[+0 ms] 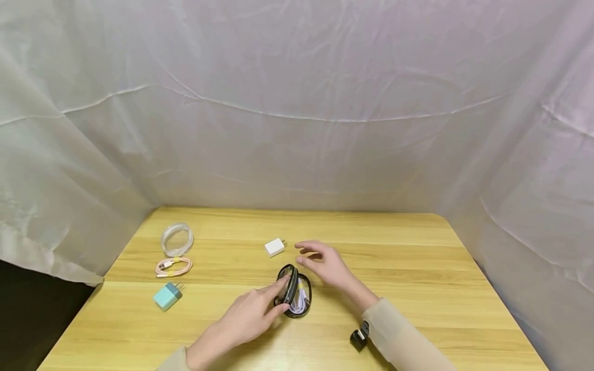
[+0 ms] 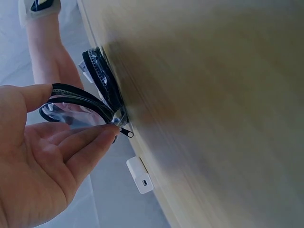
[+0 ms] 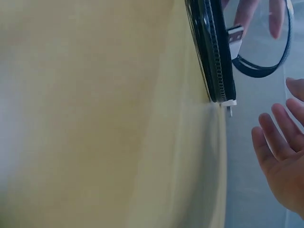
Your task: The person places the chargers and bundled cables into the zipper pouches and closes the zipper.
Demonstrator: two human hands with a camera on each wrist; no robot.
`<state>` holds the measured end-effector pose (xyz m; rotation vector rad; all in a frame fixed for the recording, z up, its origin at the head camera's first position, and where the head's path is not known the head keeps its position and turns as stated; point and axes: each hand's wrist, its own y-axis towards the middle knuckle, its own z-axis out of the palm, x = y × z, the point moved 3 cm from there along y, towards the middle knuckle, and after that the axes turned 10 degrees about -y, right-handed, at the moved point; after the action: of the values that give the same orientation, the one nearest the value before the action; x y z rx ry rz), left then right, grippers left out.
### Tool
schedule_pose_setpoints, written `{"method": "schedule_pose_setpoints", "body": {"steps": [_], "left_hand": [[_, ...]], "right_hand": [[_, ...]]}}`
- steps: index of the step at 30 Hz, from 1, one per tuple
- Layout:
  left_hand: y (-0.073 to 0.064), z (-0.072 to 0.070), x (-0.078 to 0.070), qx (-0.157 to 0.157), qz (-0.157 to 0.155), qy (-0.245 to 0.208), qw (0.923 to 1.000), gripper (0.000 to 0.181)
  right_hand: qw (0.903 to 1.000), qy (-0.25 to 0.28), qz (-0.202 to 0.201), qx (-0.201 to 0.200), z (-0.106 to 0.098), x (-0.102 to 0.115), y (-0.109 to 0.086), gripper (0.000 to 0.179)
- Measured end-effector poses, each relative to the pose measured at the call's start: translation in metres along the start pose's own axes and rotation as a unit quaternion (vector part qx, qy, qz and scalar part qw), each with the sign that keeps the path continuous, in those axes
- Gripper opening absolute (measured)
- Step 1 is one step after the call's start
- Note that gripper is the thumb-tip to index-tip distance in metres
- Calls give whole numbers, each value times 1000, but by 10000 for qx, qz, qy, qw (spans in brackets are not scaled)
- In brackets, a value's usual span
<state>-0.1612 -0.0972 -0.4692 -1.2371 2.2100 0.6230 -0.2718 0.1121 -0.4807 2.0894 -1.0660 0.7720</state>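
Observation:
A small round zip case with black trim and clear panels lies unzipped on the table, its lid tilted up. My left hand holds that lid between thumb and fingers. Inside the lower half is a coiled pale purple cable; its USB plug pokes up past the rim in the right wrist view. A zipper pull hangs by the left fingertips. Beyond the case, to the right, my right hand hovers with loosely bent fingers and holds nothing. A white charger plug lies just behind the case.
On the left side of the wooden table lie a clear coiled cable, a pink coiled cable and a teal charger plug. A black device sits by the right sleeve. Grey sheeting surrounds the table's back and sides.

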Motion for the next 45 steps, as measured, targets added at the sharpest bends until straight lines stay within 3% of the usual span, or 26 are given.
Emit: {"method": "schedule_pose_setpoints", "body": {"steps": [5,11,18,31,45], "left_hand": [[0,-1,0,43,12,82,10000,66],[0,-1,-1,46,30,162,9999,66],[0,1,-1,63,38,174,9998,65],[-2,-2,-3,29,128,159,9998,64],[-1,-2,-2,81,33,129,9999,64]], "right_hand": [[9999,-56,-17,105,9,-9,23,43],[9984,-257,130,496,22,-17,49,48],[9950,-615,69,788,35,-24,67,50],[9872,-1273,-26,964,50,-23,80,62],[9908,-1160,53,700,54,-20,80,46]]}}
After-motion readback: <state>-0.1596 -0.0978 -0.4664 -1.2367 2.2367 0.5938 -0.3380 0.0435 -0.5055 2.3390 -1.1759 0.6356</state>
